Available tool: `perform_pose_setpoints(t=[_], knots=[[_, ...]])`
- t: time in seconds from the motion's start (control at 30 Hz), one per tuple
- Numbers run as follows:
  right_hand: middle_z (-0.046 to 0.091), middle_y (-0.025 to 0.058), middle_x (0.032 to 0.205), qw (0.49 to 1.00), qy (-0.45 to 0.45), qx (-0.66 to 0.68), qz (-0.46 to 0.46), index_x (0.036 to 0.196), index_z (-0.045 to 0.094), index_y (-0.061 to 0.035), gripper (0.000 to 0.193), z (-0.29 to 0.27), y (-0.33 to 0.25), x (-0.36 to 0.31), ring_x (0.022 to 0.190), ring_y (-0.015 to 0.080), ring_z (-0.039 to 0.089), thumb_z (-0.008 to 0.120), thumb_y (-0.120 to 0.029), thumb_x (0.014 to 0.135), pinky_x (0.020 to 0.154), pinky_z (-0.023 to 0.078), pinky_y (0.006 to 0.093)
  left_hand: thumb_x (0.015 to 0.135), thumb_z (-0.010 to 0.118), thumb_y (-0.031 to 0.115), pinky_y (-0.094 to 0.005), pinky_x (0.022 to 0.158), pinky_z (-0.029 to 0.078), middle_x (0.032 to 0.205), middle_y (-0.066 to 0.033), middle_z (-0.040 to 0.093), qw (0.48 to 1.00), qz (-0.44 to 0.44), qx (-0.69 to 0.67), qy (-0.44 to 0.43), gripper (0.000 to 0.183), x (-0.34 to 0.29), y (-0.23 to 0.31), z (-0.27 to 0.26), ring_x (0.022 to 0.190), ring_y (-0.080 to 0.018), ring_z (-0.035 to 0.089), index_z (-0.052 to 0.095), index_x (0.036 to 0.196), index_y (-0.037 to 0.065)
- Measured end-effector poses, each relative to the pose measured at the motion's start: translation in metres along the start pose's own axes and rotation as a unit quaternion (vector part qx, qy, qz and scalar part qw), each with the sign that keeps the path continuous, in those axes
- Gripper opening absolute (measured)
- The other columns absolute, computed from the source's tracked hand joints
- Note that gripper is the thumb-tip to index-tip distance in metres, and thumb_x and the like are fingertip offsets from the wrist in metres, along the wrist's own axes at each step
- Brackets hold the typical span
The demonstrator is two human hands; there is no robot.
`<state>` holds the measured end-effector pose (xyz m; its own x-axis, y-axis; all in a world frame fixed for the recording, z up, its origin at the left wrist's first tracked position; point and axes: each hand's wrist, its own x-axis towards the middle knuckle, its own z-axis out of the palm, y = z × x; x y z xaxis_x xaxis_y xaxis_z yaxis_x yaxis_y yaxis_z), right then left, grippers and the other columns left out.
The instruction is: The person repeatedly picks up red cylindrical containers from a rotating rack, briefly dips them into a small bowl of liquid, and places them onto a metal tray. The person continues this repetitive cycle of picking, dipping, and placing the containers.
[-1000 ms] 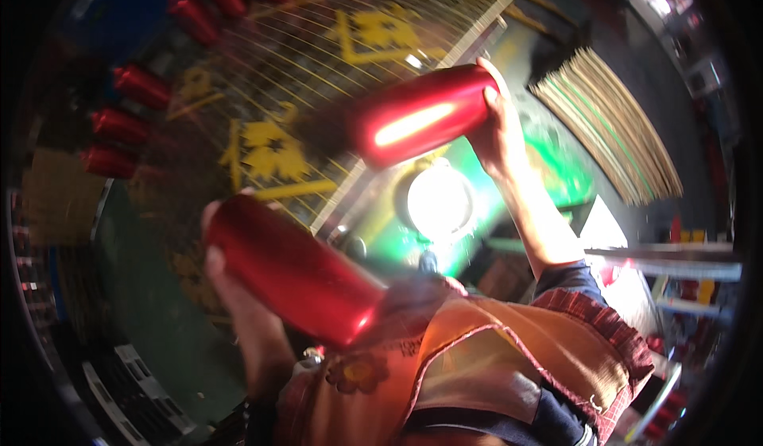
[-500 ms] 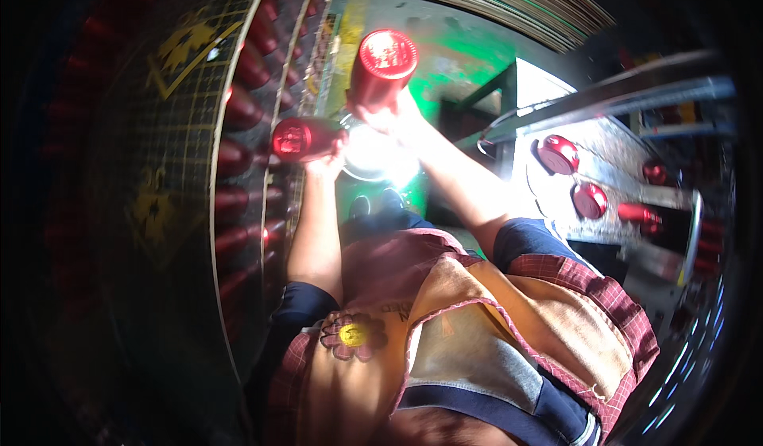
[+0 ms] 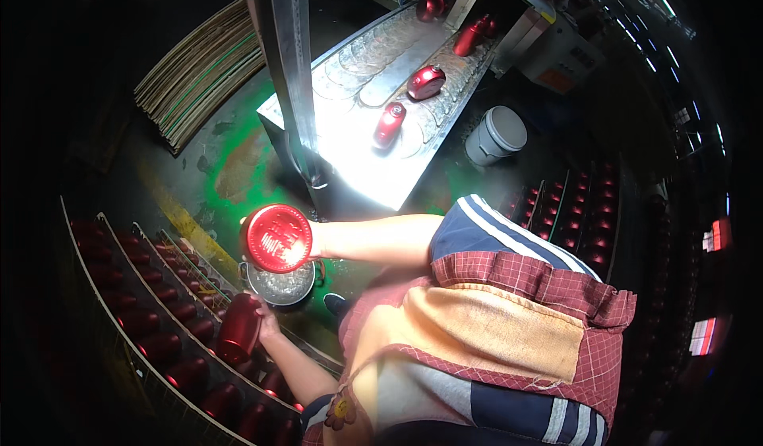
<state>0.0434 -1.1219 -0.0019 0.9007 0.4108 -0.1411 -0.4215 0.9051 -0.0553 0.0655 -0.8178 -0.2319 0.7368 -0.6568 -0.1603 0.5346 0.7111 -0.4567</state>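
In my right hand [image 3: 316, 241] is a glossy red metallic bottle [image 3: 276, 238], its round embossed base facing up toward me. The fingers are mostly hidden behind it. My left hand [image 3: 265, 319] grips the end of a second red bottle [image 3: 238, 332], which lies tilted beside the rows of bottles at the left. Below the right-hand bottle, a round metal pot [image 3: 280, 287] with side handles stands near the floor, partly covered by that bottle.
Red bottles [image 3: 388, 126] lie or stand on a brightly lit metal table [image 3: 350, 140] with an upright post [image 3: 292, 65]. A white bucket [image 3: 494, 135] stands beside it. Racked red bottles [image 3: 139, 323] fill the left; more [image 3: 588, 208] stand right. Stacked flat sheets [image 3: 199, 73] lie far left.
My view has swung right, bringing the whole table and the white bucket into sight. Both hands still hold their bottles, now appearing lower and farther left in the picture.
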Motion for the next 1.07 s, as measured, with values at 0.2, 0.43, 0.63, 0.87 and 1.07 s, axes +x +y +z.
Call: perform_pose_setpoints(t=[0.2, 0.43, 0.63, 0.87, 1.07], knots=[[0.064, 0.0115, 0.114, 0.917, 0.214, -0.174, -0.289, 0.125, 0.056, -0.0072, 0.042, 0.007, -0.174, -0.279, 0.102, 0.0241, 0.064, 0.060, -0.035, 0.093, 0.092, 0.054, 0.0415, 0.096, 0.043, 0.054, -0.0489, 0.071, 0.056, 0.122, -0.0174, 0.061, 0.918, -0.078, 0.369, 0.125, 0.057, -0.001, -0.130, 0.057, 0.102, -0.0408, 0.061, 0.055, 0.127, 0.008], [0.057, 0.0096, 0.120, 0.261, 0.399, -0.771, -0.421, 0.111, 0.073, -0.0160, 0.034, -0.004, -0.348, -0.447, 0.115, 0.0255, 0.057, 0.073, -0.019, 0.077, 0.101, 0.044, 0.0353, 0.092, 0.061, 0.024, -0.0386, 0.090, 0.054, 0.115, -0.0146, 0.065, 0.735, 0.131, 0.656, 0.111, 0.044, 0.102, -0.357, 0.067, 0.102, -0.0247, 0.064, 0.054, 0.127, -0.002], [0.048, 0.0105, 0.134, 0.246, 0.377, -0.818, -0.357, 0.105, 0.075, -0.0264, 0.037, -0.079, -0.448, -0.409, 0.127, 0.0325, 0.045, 0.074, -0.019, 0.069, 0.106, 0.041, 0.0421, 0.088, 0.065, 0.012, -0.0360, 0.101, 0.044, 0.122, -0.0145, 0.064, 0.512, 0.219, 0.830, 0.032, 0.033, 0.186, -0.490, 0.086, 0.109, -0.0235, 0.061, 0.064, 0.117, -0.003], [0.045, 0.0122, 0.140, 0.243, 0.415, -0.811, -0.334, 0.105, 0.076, -0.0310, 0.033, -0.111, -0.496, -0.414, 0.128, 0.0341, 0.042, 0.074, -0.024, 0.072, 0.106, 0.041, 0.0417, 0.062, 0.083, 0.005, -0.0405, 0.094, 0.046, 0.118, -0.0146, 0.062, 0.191, 0.284, 0.919, -0.196, 0.034, 0.270, -0.601, 0.036, 0.110, -0.0328, 0.057, 0.077, 0.095, 0.011], [0.038, 0.0135, 0.149, 0.247, 0.455, -0.790, -0.328, 0.113, 0.073, -0.0351, 0.043, -0.145, -0.551, -0.445, 0.130, 0.0366, 0.041, 0.076, -0.025, 0.071, 0.110, 0.038, 0.0423, 0.069, 0.083, 0.016, -0.0478, 0.108, 0.036, 0.139, -0.0138, 0.049, 0.069, 0.206, 0.946, -0.240, 0.040, 0.326, -0.636, -0.047, 0.128, -0.0367, 0.045, 0.073, 0.107, 0.018]])
